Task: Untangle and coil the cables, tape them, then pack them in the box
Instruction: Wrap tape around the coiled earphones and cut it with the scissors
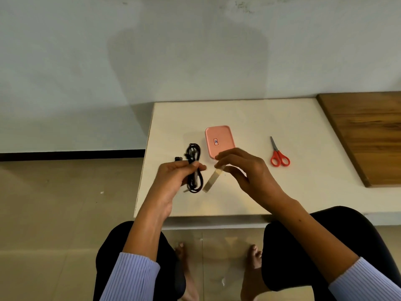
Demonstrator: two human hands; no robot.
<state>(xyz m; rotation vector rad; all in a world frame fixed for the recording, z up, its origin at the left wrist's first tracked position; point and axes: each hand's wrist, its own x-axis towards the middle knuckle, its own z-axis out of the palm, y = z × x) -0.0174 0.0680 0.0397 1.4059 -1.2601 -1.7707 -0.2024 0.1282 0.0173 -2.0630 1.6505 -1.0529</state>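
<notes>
A black cable [193, 168], coiled into a long bundle, is pinched at its middle by my left hand [176, 178] and held just above the white table. My right hand [245, 170] holds a strip of clear tape [211, 180] by its upper end; the strip hangs down and left, close to the coil's lower loop. The pink box [219, 141] lies shut, lid on, just behind my right hand, which covers its near edge.
Red-handled scissors [278, 155] lie on the white table [303, 127] to the right of the box. A brown wooden board [368, 135] covers the table's far right. The table's left edge runs close to my left hand; my knees and bare feet are below.
</notes>
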